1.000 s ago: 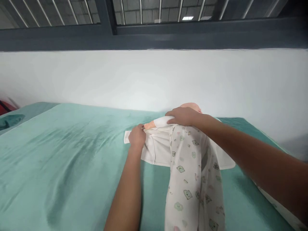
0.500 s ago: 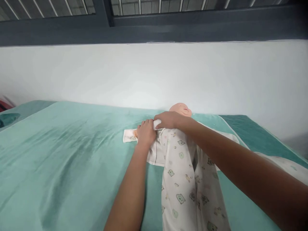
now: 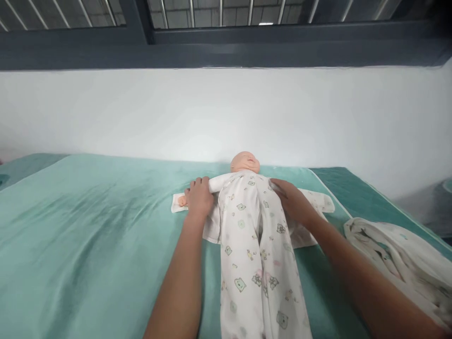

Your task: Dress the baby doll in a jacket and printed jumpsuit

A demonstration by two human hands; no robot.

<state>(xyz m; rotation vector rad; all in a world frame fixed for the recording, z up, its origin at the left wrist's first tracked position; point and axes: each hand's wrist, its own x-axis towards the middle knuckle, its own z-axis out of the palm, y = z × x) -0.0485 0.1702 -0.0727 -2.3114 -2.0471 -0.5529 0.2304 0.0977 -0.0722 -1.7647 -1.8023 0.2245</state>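
Observation:
A baby doll (image 3: 245, 161) lies face up with its head toward the wall. A white one-piece baby garment (image 3: 243, 226) with printed bears is spread over its body, legs reaching toward me. At the doll's arm on the left, my left hand (image 3: 199, 197) is closed round the white sleeve; the doll's small hand (image 3: 182, 201) shows past it at the cuff. My right hand (image 3: 291, 200) rests by the garment's right shoulder, fingers stretched out and partly blurred. Beyond that hand, the other printed sleeve (image 3: 319, 201) lies flat to the right.
A green sheet (image 3: 106, 245) with shallow creases covers the bed. To the right lies a bunched white printed cloth (image 3: 399, 259). A white wall (image 3: 158, 113) rises behind the doll, below a dark window frame (image 3: 226, 54) with bars.
My right hand has left the left sleeve and crossed to the garment's right shoulder. My left hand stays at the sleeve. The view has turned slightly right, showing more of the bunched cloth.

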